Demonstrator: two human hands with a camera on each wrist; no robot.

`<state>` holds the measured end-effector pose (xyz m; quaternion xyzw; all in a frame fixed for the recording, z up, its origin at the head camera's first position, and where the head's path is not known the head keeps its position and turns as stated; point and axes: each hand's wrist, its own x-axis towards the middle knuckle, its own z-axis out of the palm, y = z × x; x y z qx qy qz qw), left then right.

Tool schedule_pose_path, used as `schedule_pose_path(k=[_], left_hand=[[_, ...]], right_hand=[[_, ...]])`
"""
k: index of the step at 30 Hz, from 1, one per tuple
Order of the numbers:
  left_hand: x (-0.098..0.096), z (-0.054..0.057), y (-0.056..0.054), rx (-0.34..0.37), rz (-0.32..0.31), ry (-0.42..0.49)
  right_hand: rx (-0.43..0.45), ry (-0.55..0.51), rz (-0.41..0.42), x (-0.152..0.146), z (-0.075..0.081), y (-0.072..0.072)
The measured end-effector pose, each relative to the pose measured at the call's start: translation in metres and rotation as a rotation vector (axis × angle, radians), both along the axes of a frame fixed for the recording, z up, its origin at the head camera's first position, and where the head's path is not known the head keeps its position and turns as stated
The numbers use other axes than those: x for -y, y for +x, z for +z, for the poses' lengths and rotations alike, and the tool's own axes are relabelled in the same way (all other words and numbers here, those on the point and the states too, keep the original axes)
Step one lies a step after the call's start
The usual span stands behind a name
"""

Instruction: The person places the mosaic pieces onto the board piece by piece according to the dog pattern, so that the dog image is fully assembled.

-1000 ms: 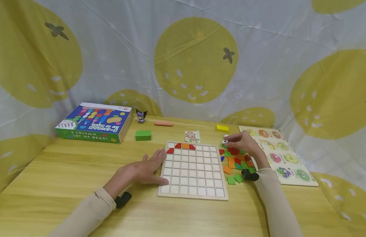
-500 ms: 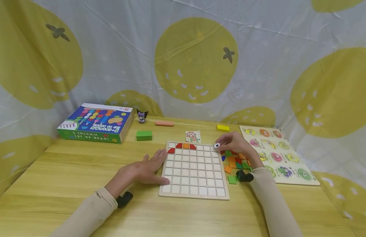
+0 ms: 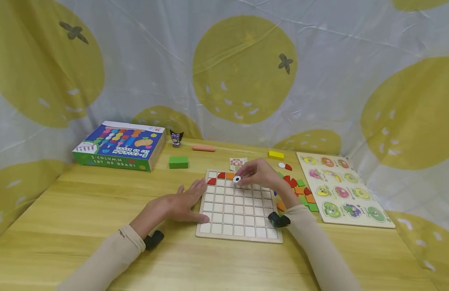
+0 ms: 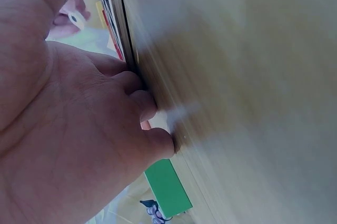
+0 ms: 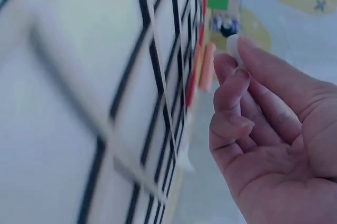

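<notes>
The right grip (image 3: 260,176) pinches a white disc (image 3: 237,179), partly hiding grid board (image 3: 239,209) and picture card (image 3: 237,163); left grip (image 3: 180,206) outspread.

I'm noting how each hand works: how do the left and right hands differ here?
The left hand lies spread at the left edge of the grid board; the right hand is above it. The left hand pinches nothing; the right hand pinches a round white piece with a black dot. Both emerge from beige sleeves.
</notes>
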<state>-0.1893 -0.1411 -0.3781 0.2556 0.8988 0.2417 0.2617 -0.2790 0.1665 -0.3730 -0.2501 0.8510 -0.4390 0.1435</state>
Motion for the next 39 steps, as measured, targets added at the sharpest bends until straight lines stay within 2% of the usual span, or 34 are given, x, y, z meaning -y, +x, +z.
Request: schedule_pose_path(k=[1, 4, 7, 10, 11, 17, 18, 20, 24, 25, 31, 35, 39], left_hand=[[-0.002, 0.006, 0.003, 0.007, 0.001, 0.000], [-0.005, 0.008, 0.002, 0.005, -0.001, -0.009], [-0.008, 0.008, 0.001, 0.004, -0.001, -0.016], [-0.008, 0.002, -0.003, -0.002, -0.009, -0.008], [-0.006, -0.006, -0.007, -0.013, -0.015, 0.005], [-0.003, -0.028, -0.016, -0.043, -0.020, 0.001], [-0.005, -0.023, -0.013, -0.034, -0.017, -0.007], [-0.006, -0.019, -0.012, -0.034, -0.016, -0.020], [-0.007, -0.002, -0.004, -0.011, -0.009, 0.001], [-0.006, -0.002, -0.004, -0.012, -0.008, 0.000], [0.003, -0.025, -0.017, -0.034, -0.016, 0.015], [0.006, -0.035, -0.022, -0.037, -0.010, -0.008], [0.006, -0.039, -0.022, -0.046, -0.002, -0.043]], right_hand=[[0.010, -0.001, -0.011, 0.006, -0.001, 0.000], [0.013, 0.019, -0.048, 0.021, -0.003, 0.000], [-0.022, 0.061, -0.068, 0.033, -0.006, -0.002], [-0.063, 0.105, -0.069, 0.040, -0.009, -0.002], [-0.073, 0.119, -0.070, 0.041, -0.009, -0.002], [-0.066, 0.142, -0.058, 0.042, -0.010, 0.000], [-0.060, 0.140, -0.057, 0.041, -0.010, 0.001], [-0.050, 0.135, -0.061, 0.041, -0.009, 0.002], [-0.060, 0.126, -0.058, 0.043, -0.009, 0.001], [-0.062, 0.127, -0.054, 0.044, -0.009, 0.001], [-0.074, 0.139, -0.060, 0.052, -0.010, -0.001], [-0.063, 0.135, -0.070, 0.055, -0.013, -0.002], [-0.055, 0.142, -0.082, 0.055, -0.015, -0.001]])
